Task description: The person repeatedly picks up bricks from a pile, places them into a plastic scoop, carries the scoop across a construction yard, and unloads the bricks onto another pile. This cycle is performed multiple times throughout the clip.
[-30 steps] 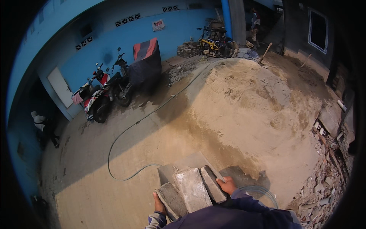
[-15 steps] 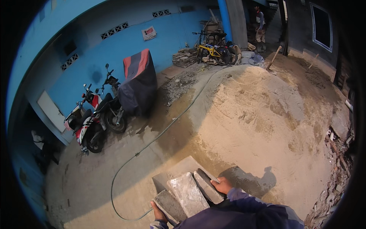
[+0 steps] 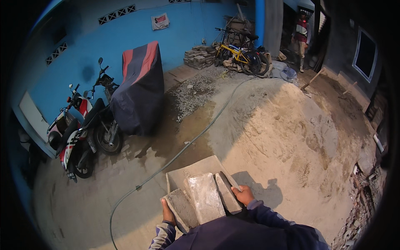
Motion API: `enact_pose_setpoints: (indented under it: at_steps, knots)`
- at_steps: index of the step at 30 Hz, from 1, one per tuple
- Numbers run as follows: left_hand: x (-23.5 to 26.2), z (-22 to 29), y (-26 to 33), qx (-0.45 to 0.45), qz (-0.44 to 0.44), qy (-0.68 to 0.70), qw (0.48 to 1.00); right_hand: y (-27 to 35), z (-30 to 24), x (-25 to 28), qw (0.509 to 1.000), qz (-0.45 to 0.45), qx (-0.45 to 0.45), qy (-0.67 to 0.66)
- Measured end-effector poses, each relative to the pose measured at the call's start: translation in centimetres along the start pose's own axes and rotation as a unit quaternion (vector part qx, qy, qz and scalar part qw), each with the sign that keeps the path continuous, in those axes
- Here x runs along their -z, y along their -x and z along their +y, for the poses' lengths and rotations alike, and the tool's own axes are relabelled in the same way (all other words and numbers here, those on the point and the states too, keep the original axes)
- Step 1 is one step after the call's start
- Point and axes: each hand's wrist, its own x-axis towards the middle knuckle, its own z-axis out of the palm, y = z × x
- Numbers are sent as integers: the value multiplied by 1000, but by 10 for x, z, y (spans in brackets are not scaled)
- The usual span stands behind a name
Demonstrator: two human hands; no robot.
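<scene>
Close against my body I carry a grey-beige open tub (image 3: 199,168) with a flared, straight-edged far wall. Three pale concrete paving blocks lie tilted in it: a left block (image 3: 182,208), a broad, whitish middle block (image 3: 205,198) and a narrow right block (image 3: 228,193). My right hand (image 3: 244,195) is closed over the tub's right rim, thumb on top. At the left side my left hand (image 3: 168,211) grips the tub beside the left block, its fingers mostly hidden underneath. The tub's near side is hidden by my dark clothing.
A large sand heap (image 3: 287,125) rises ahead and right. A green hose (image 3: 166,164) curves across the ground on the left. Motorcycles (image 3: 79,146) and a covered vehicle (image 3: 139,93) stand left, bicycles (image 3: 239,54) at the back. A person (image 3: 301,39) is at the far right; rubble (image 3: 358,208) edges the heap.
The tub with its blocks has shifted slightly up in view, both hands still on it. The view has moved, and the far person now faces this way.
</scene>
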Motion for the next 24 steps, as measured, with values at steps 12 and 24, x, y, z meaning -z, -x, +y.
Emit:
enact_pose_setpoints:
  at_steps: [12, 24]
  knots:
    - [-75, 185, -397, 1, 11, -79, 997, -381, -135, -71, 992, 119, 34, 18]
    - [-176, 353, -684, 6, 56, -46, 997, -734, -303, -58, 998, -27, 25, -54]
